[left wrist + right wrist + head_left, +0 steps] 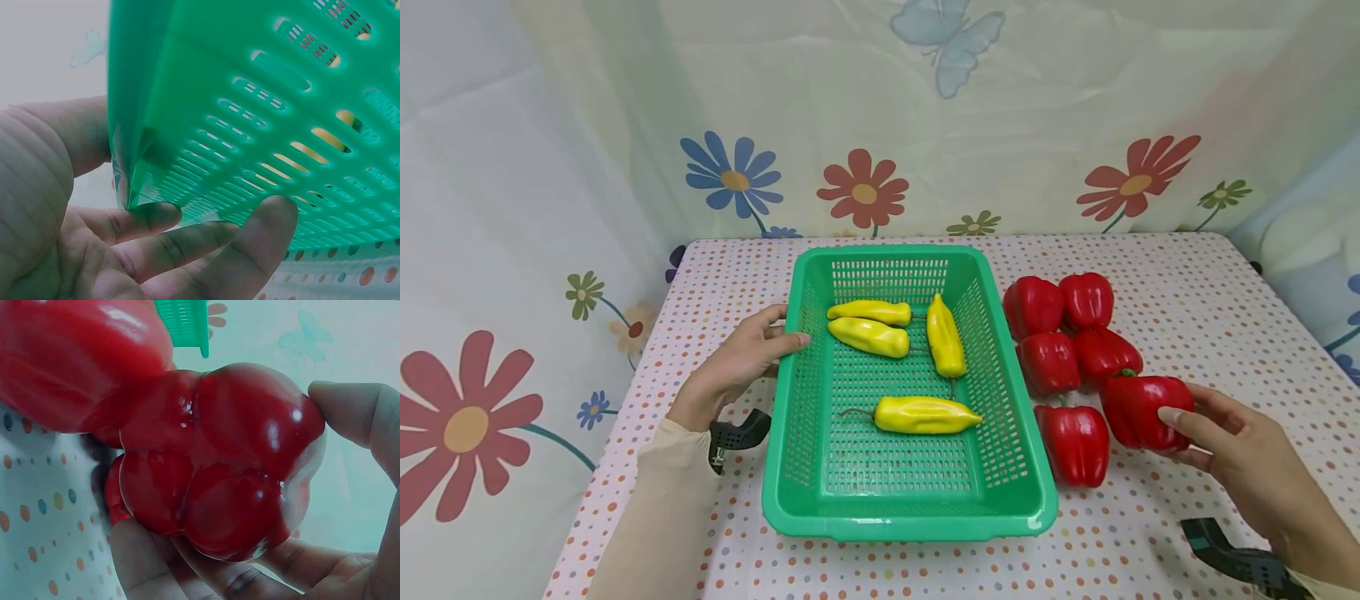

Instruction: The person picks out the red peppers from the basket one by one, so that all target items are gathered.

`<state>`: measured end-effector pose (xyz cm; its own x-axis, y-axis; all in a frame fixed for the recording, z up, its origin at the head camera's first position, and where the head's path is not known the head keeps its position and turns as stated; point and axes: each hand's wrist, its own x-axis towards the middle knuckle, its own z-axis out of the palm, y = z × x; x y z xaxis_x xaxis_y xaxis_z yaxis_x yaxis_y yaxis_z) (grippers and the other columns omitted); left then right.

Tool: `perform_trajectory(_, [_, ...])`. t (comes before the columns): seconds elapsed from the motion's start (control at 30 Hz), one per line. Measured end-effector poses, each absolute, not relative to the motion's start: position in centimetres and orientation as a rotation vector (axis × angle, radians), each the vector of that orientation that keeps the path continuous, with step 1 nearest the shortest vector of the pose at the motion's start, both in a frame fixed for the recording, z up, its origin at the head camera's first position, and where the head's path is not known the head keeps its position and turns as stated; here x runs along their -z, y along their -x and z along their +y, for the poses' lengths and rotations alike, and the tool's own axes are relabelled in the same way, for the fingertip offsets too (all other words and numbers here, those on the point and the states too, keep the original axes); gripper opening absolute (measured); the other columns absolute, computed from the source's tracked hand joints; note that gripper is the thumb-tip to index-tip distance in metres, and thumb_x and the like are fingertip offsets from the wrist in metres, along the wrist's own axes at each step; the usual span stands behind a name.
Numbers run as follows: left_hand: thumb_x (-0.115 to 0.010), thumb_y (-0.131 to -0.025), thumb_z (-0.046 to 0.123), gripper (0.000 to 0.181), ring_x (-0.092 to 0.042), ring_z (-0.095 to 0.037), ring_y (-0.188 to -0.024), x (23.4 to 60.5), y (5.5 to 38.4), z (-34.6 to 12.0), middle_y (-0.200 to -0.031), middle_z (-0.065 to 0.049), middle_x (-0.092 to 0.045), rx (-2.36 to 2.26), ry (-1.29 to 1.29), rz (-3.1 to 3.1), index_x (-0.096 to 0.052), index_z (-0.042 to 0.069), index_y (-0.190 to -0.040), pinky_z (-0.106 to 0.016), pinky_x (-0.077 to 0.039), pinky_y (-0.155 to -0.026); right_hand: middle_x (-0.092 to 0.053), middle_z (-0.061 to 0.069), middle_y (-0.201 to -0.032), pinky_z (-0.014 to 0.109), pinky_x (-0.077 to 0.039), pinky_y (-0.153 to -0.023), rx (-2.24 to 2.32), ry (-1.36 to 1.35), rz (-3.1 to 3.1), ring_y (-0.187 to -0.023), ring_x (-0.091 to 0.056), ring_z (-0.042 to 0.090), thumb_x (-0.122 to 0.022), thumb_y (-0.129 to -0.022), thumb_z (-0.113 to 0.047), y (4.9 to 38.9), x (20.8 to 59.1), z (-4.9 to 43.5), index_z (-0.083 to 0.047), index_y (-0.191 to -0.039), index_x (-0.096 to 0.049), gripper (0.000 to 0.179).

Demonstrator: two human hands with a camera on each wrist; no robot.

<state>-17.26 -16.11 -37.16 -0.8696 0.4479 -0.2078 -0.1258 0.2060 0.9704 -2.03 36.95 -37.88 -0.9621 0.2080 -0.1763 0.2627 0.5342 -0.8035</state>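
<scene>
A green plastic basket [910, 527] with slotted walls stands on the table. My left hand [741, 358] grips its left rim, thumb over the top and fingers against the outer wall, as the left wrist view shows. Several yellow peppers [927, 415] lie on the basket floor. On the right, my right hand [1247, 458] holds a red bell pepper [1142, 412] between thumb and fingers. In the right wrist view, the lobed end of that bell pepper [225, 469] faces the camera, with another red bell pepper [75, 362] right beside it.
Several more red bell peppers [1048, 362] are grouped along the basket's right side. The table [1187, 283] wears a white cloth with coloured dots. A flowered curtain [1000, 167] hangs behind and to the sides.
</scene>
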Motion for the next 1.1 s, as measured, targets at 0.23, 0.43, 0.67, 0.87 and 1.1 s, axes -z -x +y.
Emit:
perform_trajectory(0.23, [-0.058,-0.106,0.013,0.057,-0.077,-0.025,-0.090,37.2,17.3,-16.2,-0.130,-0.031,-0.063,-1.708,-0.303,2.039,-0.035,0.005,-0.158,-0.047,-0.066,-0.081,-0.033,0.041,-0.147,0.024,-0.064,-0.067,1.395,-0.476,2.671,-0.085,-0.052,-0.017,-0.054,-0.110,-0.029,1.9,38.2,36.9,0.017,-0.156,-0.017,0.075])
perform_trajectory(0.43, [-0.058,-0.106,0.013,0.058,-0.077,-0.025,-0.090,37.2,17.4,-16.2,-0.131,-0.032,-0.063,-1.707,-0.306,2.037,-0.034,0.005,-0.158,-0.047,-0.066,-0.081,-0.030,0.042,-0.150,0.023,-0.064,-0.068,1.368,-0.506,2.638,-0.087,-0.048,-0.016,-0.052,-0.110,-0.031,2.0,38.6,37.0,0.015,-0.156,-0.018,0.073])
perform_trajectory(0.67, [-0.058,-0.106,0.013,0.058,-0.077,-0.025,-0.089,37.2,17.4,-16.2,-0.130,-0.032,-0.063,-1.704,-0.311,2.037,-0.034,0.005,-0.158,-0.047,-0.066,-0.080,-0.032,0.042,-0.149,0.023,-0.064,-0.068,1.372,-0.527,2.625,-0.083,-0.050,-0.018,-0.053,-0.110,-0.033,2.0,39.1,37.1,0.016,-0.155,-0.020,0.074])
perform_trajectory(0.87, [-0.058,-0.106,0.013,0.058,-0.077,-0.025,-0.089,37.3,17.4,-16.2,-0.130,-0.032,-0.062,-1.708,-0.313,2.034,-0.035,0.004,-0.158,-0.047,-0.066,-0.080,-0.029,0.043,-0.151,0.023,-0.064,-0.069,1.332,-0.577,2.593,-0.094,-0.060,0.007,-0.052,-0.110,-0.036,2.1,39.2,37.2,0.016,-0.156,-0.018,0.078])
perform_trajectory(1.1, [-0.058,-0.106,0.013,0.058,-0.077,-0.025,-0.090,37.3,17.3,-16.2,-0.131,-0.032,-0.062,-1.710,-0.312,2.029,-0.034,0.005,-0.158,-0.047,-0.066,-0.081,-0.022,0.045,-0.154,0.021,-0.063,-0.068,1.340,-0.618,2.549,-0.128,-0.039,0.062,-0.051,-0.110,-0.038,2.2,39.3,37.2,0.017,-0.158,-0.010,0.084])
